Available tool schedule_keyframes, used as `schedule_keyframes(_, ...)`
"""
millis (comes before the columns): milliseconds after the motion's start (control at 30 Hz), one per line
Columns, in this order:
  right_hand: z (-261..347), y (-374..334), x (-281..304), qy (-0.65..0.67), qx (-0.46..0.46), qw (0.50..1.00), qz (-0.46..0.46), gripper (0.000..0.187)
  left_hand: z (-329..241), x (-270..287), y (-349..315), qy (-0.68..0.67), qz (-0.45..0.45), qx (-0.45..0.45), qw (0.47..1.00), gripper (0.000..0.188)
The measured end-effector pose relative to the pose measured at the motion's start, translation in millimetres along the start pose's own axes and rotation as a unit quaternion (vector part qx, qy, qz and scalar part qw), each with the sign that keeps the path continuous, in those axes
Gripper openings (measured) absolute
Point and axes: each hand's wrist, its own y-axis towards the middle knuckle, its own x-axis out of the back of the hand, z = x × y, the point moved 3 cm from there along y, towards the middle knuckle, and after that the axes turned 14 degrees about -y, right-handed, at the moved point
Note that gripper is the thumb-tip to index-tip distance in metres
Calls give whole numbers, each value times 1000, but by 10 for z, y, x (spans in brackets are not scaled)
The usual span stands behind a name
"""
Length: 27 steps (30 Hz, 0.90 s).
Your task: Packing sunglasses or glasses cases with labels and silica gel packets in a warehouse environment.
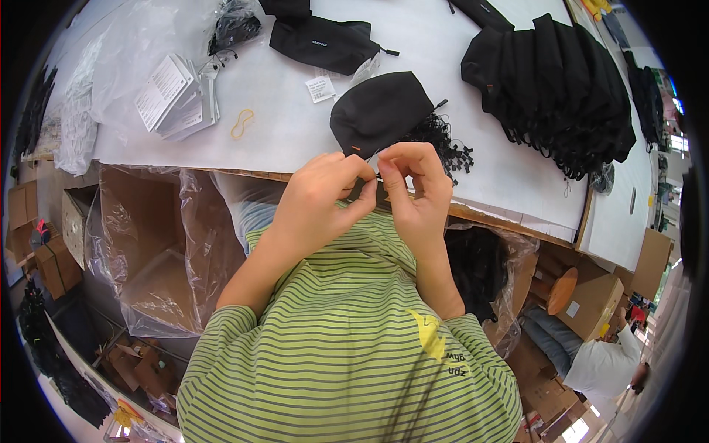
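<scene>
Both hands meet just over the table's front edge, with their fingertips almost touching. My left hand (pixel 317 198) is closed in a pinch of thumb and forefinger. Opposite it, my right hand (pixel 421 188) pinches too, its other fingers curled. Between them runs a thin black string (pixel 377 176), mostly hidden by the fingers. Right behind the hands a black zip pouch (pixel 384 109) with a small orange tab lies flat on the table. Beside this pouch, next to my right hand, sits a tangled heap of black strings (pixel 443 148) with small plastic ends.
Overlapping black pouches (pixel 550 88) form a large pile at the right. More pouches (pixel 325 44) lie at the back. Printed white tags (pixel 173 96), a yellow rubber band (pixel 242 124) and clear plastic bags (pixel 111 66) are on the left. A plastic-lined carton (pixel 151 244) stands below the table (pixel 273 140).
</scene>
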Motion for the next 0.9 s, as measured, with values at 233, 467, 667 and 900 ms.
schedule_keyframes(233,29,-22,-21,22,16,999,-33,8,-54,4,7,8,-19,-30,999,14)
schedule_keyframes(467,-121,-15,129,116,-100,988,8,11,548,113,512,35,-49,-35,998,17)
schedule_keyframes(667,-274,-38,303,137,-173,971,94,13,1042,34,578,173,28,56,983,27)
schedule_keyframes(900,-604,11,332,-35,-119,990,-73,17,835,118,334,-197,-96,169,961,22)
